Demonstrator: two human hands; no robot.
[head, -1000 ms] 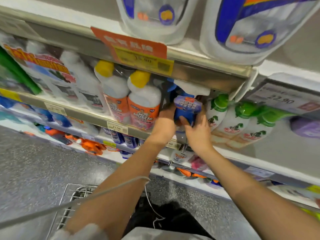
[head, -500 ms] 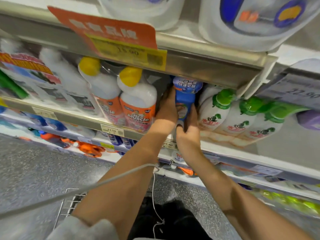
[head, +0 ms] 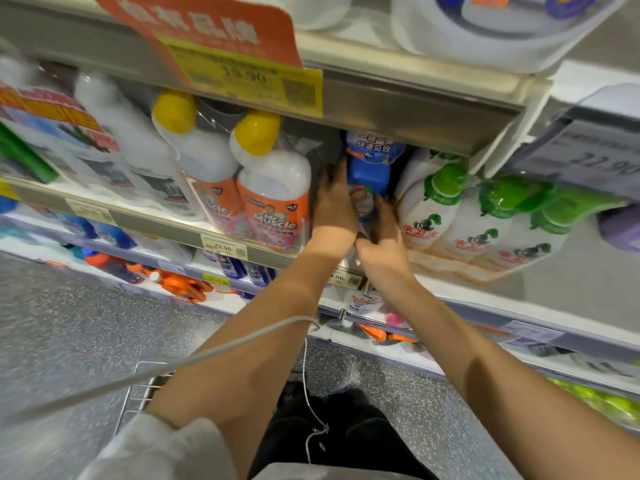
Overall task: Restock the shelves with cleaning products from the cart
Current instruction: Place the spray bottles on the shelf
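**Two hands, one tight slot**

Both hands are on the blue bottle (head: 369, 174), the left hand (head: 334, 206) flat against its left side and the right hand (head: 386, 230) cupping it low on the right, so it is clasped between them. It stands in a narrow gap on the middle shelf (head: 263, 252), between the yellow-capped bottles (head: 273, 188) and the green-capped bottles (head: 429, 206), its top close under the shelf above.

My worry is the neighbours: a nudge sideways could tip a green-capped bottle, and they already lean. If the top catches the shelf edge overhead, the bottle may not seat upright.

It looks like rigid blue plastic with a paler printed label near the top; its base is hidden behind the hands.
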